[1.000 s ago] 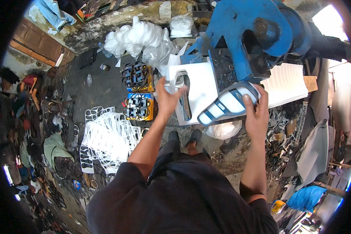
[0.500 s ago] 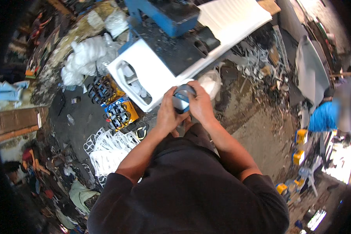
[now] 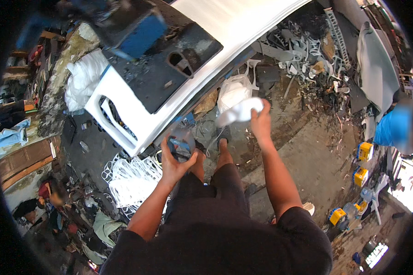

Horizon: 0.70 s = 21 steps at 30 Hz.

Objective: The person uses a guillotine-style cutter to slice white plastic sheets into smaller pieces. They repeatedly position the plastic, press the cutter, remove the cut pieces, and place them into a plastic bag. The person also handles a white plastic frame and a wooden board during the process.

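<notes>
My left hand is wrapped round a grey, ring-like metal thing with an open middle that looks like a cutting die; bits of blue and red show inside it. To the right, my right hand grips the end of a white, sole-shaped foam piece, blurred by motion. Ahead of my left hand is a white foam sheet with a sole-shaped hole near its end. It lies partly under a black board at the blue machine.
White cut-out foam frames are heaped on the floor at left. A plastic bag of white pieces stands beyond my feet. Grey scraps pile up far right. Yellow boxes and a person in blue are at right.
My hands have moved apart: the left went left and nearer with the die, the right went right with the white sole piece. The view has shifted across the foam sheet and machine.
</notes>
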Each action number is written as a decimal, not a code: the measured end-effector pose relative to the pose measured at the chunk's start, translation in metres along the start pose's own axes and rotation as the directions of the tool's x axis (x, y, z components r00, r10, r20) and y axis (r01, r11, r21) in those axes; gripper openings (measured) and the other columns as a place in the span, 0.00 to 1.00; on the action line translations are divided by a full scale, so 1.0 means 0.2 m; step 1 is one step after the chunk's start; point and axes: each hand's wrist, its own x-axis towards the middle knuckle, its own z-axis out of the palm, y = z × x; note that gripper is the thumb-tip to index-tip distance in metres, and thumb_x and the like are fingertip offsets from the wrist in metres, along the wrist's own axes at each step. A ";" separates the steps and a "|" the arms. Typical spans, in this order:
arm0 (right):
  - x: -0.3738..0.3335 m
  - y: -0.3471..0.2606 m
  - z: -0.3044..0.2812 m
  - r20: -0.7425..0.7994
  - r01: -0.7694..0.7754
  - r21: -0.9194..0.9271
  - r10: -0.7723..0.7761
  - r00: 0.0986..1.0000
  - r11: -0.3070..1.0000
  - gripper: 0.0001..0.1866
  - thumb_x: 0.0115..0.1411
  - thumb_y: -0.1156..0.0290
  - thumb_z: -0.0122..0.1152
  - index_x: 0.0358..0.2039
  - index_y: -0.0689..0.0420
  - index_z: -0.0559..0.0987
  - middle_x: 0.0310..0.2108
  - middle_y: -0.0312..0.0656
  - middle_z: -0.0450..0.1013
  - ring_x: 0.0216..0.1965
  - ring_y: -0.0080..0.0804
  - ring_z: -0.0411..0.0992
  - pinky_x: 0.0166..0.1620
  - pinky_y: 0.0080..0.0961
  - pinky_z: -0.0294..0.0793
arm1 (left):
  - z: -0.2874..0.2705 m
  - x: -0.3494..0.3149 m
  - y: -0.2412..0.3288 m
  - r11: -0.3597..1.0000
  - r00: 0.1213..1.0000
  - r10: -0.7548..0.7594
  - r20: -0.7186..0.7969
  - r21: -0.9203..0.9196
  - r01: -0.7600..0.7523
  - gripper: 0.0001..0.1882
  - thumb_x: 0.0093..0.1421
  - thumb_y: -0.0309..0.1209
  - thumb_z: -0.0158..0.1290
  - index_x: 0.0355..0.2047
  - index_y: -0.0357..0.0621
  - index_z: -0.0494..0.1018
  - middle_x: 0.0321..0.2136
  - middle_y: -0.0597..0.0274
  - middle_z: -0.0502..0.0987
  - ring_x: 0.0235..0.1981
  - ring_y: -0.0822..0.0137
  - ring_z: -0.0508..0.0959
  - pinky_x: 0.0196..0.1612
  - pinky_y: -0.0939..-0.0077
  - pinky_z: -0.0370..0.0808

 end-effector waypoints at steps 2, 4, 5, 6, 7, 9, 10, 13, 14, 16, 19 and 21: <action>0.27 0.23 0.13 -0.098 0.160 -0.026 -0.162 0.982 0.987 0.26 0.65 0.71 0.55 0.63 0.60 0.62 0.51 0.64 0.72 0.49 0.65 0.73 0.52 0.48 0.73 | 0.06 0.01 0.01 0.998 0.999 -0.038 -0.002 0.043 0.039 0.56 0.44 0.35 0.75 0.65 0.32 0.50 0.49 0.46 0.70 0.51 0.56 0.75 0.52 0.63 0.75; 0.51 0.43 0.30 -0.107 0.307 -0.081 -0.315 0.943 0.948 0.28 0.66 0.72 0.54 0.64 0.58 0.58 0.51 0.63 0.72 0.47 0.66 0.74 0.49 0.49 0.74 | 0.13 -0.04 -0.07 0.982 0.982 -0.184 0.049 0.046 0.182 0.55 0.45 0.34 0.75 0.65 0.31 0.51 0.52 0.45 0.68 0.50 0.57 0.74 0.53 0.64 0.74; 0.60 0.50 0.38 -0.068 0.313 -0.103 -0.321 0.945 0.944 0.26 0.67 0.72 0.53 0.63 0.59 0.60 0.52 0.63 0.72 0.48 0.66 0.73 0.50 0.50 0.74 | 0.16 -0.06 -0.09 0.968 0.966 -0.249 0.070 0.045 0.246 0.55 0.45 0.33 0.75 0.65 0.31 0.51 0.53 0.45 0.67 0.50 0.57 0.74 0.53 0.65 0.74; 0.67 0.56 0.47 -0.029 0.318 -0.124 -0.323 0.946 0.940 0.25 0.67 0.72 0.53 0.62 0.59 0.61 0.53 0.62 0.71 0.48 0.66 0.73 0.50 0.51 0.74 | 0.20 -0.06 -0.11 0.967 0.966 -0.243 0.084 0.093 0.235 0.55 0.44 0.34 0.75 0.65 0.30 0.52 0.53 0.44 0.67 0.49 0.57 0.74 0.53 0.65 0.74; 0.74 0.61 0.56 0.022 0.332 -0.138 -0.332 0.943 0.933 0.23 0.68 0.71 0.52 0.61 0.59 0.62 0.54 0.61 0.70 0.48 0.66 0.72 0.50 0.52 0.74 | 0.23 -0.07 -0.09 0.962 0.966 -0.245 0.087 0.141 0.232 0.55 0.44 0.34 0.75 0.64 0.30 0.52 0.53 0.44 0.66 0.49 0.56 0.74 0.53 0.64 0.74; 0.86 0.75 0.66 0.129 0.207 -0.182 -0.186 0.974 0.961 0.22 0.67 0.72 0.50 0.61 0.60 0.63 0.55 0.61 0.69 0.52 0.63 0.71 0.52 0.52 0.73 | 0.28 -0.08 -0.11 0.939 0.941 -0.323 0.104 0.164 0.304 0.54 0.43 0.34 0.75 0.63 0.30 0.53 0.52 0.44 0.66 0.49 0.56 0.74 0.51 0.64 0.75; 0.93 0.90 0.71 0.098 0.155 -0.242 -0.134 0.986 0.958 0.22 0.67 0.72 0.48 0.61 0.60 0.63 0.55 0.62 0.69 0.53 0.62 0.71 0.53 0.53 0.72 | 0.30 -0.08 -0.15 0.927 0.932 -0.342 0.123 0.206 0.313 0.55 0.43 0.34 0.76 0.63 0.30 0.53 0.52 0.44 0.66 0.49 0.56 0.74 0.50 0.64 0.75; 1.05 1.04 0.74 -0.072 0.035 -0.302 -0.059 0.996 0.953 0.22 0.66 0.72 0.47 0.61 0.60 0.62 0.56 0.62 0.68 0.54 0.62 0.71 0.53 0.54 0.73 | 0.35 -0.13 -0.21 0.907 0.919 -0.376 0.115 0.248 0.340 0.55 0.42 0.33 0.75 0.64 0.31 0.52 0.52 0.44 0.66 0.52 0.56 0.73 0.50 0.64 0.78; 1.06 1.05 0.75 -0.031 0.027 -0.255 -0.036 0.999 0.966 0.25 0.65 0.71 0.50 0.62 0.61 0.61 0.57 0.62 0.67 0.55 0.62 0.70 0.55 0.53 0.72 | 0.37 -0.13 -0.19 0.905 0.913 -0.395 0.100 0.212 0.368 0.55 0.43 0.32 0.75 0.64 0.31 0.52 0.53 0.44 0.66 0.52 0.56 0.73 0.50 0.63 0.78; 1.11 1.09 0.79 0.050 0.018 -0.223 -0.007 0.999 0.975 0.30 0.63 0.70 0.55 0.63 0.64 0.59 0.58 0.62 0.65 0.56 0.61 0.69 0.58 0.53 0.70 | 0.39 -0.12 -0.20 0.908 0.912 -0.401 0.087 0.172 0.383 0.54 0.44 0.31 0.74 0.65 0.33 0.52 0.54 0.45 0.65 0.53 0.55 0.73 0.49 0.65 0.80; 1.15 1.19 0.84 0.108 0.017 -0.276 0.013 0.994 0.961 0.37 0.61 0.67 0.61 0.65 0.67 0.57 0.59 0.64 0.64 0.57 0.60 0.68 0.60 0.51 0.68 | 0.40 -0.08 -0.21 0.909 0.908 -0.410 0.088 0.122 0.398 0.54 0.44 0.31 0.74 0.65 0.33 0.51 0.53 0.46 0.65 0.52 0.56 0.73 0.49 0.65 0.80; 1.14 1.17 0.81 0.047 -0.009 -0.319 0.025 0.999 0.948 0.40 0.60 0.65 0.64 0.65 0.68 0.57 0.58 0.65 0.65 0.58 0.60 0.67 0.62 0.49 0.67 | 0.42 -0.04 -0.18 0.911 0.909 -0.408 0.082 0.093 0.401 0.55 0.44 0.32 0.74 0.65 0.33 0.50 0.53 0.47 0.65 0.53 0.56 0.72 0.51 0.64 0.78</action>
